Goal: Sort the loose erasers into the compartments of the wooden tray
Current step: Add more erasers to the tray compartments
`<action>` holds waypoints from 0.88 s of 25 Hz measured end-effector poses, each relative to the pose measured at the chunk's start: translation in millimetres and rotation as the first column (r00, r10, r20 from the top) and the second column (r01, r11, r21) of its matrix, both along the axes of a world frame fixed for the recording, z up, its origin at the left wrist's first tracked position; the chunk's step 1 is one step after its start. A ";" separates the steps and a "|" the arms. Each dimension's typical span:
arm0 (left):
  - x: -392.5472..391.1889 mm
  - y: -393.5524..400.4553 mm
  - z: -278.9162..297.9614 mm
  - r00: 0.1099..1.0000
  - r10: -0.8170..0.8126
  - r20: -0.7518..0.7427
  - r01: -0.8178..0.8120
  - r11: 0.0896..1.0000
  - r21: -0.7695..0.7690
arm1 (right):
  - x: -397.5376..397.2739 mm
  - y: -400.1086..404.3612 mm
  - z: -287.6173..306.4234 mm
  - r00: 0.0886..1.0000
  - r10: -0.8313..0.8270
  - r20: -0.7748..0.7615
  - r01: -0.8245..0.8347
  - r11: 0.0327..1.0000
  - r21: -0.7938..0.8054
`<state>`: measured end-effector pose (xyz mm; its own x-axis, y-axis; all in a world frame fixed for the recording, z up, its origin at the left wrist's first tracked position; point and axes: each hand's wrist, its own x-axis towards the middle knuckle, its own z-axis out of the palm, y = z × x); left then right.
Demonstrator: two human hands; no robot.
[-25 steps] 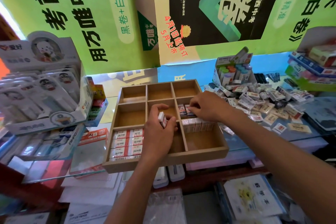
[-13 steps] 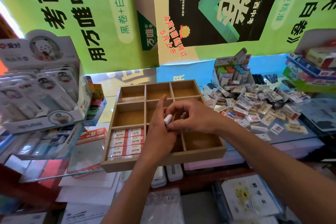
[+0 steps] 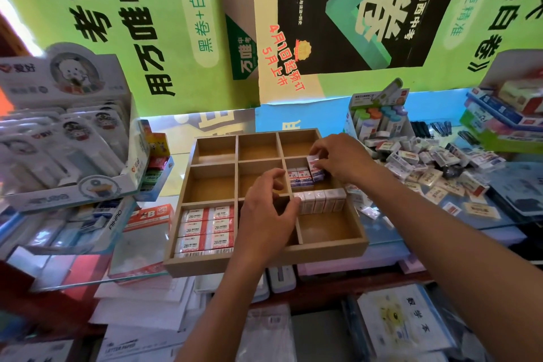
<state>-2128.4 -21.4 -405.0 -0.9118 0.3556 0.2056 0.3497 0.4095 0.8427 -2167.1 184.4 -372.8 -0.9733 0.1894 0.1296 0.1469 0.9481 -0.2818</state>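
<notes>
Right hand (image 3: 338, 156) now away from left, pinching eraser (image 3: 314, 169) at tray's (image 3: 264, 266) mid-right compartment. Left hand (image 3: 267, 214) empty, fingers loosely curled, near row. Tip: seat upright vs. neighbours, keep row tight.

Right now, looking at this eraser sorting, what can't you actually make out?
All from the head view:
- Bottom middle compartment of the wooden tray: the left hand covers it, so its contents are hidden.
- Eraser the right hand is placing: its fingers hide part of the label.
- Loose erasers on the right: print too small to read.
- Whether the left hand holds anything: palm faces away.
</notes>
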 end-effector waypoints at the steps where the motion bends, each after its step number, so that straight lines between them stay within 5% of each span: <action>1: 0.1 0.0 -0.2 1.000 0.001 -0.003 -0.001 1.000 -0.005 | -1.5 2.5 1.5 1.000 0.019 -0.003 -0.019 0.999 0.050; 14: 0.6 1.3 0.4 1.000 0.023 -0.009 -0.023 1.000 -0.016 | 9.7 2.8 -4.1 0.999 0.037 0.038 -0.045 0.970 0.237; 17: 1.3 1.7 0.5 0.999 0.038 -0.015 -0.038 0.999 -0.022 | 9.5 2.2 -6.9 0.998 0.040 0.052 -0.049 0.983 0.178; 19: 0.5 2.7 0.0 0.999 0.047 -0.020 -0.047 0.998 -0.032 | 12.5 6.8 -0.6 0.987 0.081 0.137 -0.095 0.990 0.104; 22: -0.4 4.0 0.1 0.999 0.049 -0.017 -0.050 0.997 -0.054 | 9.9 7.4 7.8 0.949 0.108 0.298 -0.181 0.956 0.231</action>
<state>-2128.8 -17.4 -404.9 -0.9255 0.3210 0.2011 0.3405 0.4720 0.8132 -2157.2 191.8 -365.0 -0.9912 0.0407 -0.1261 0.0408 0.9992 0.0018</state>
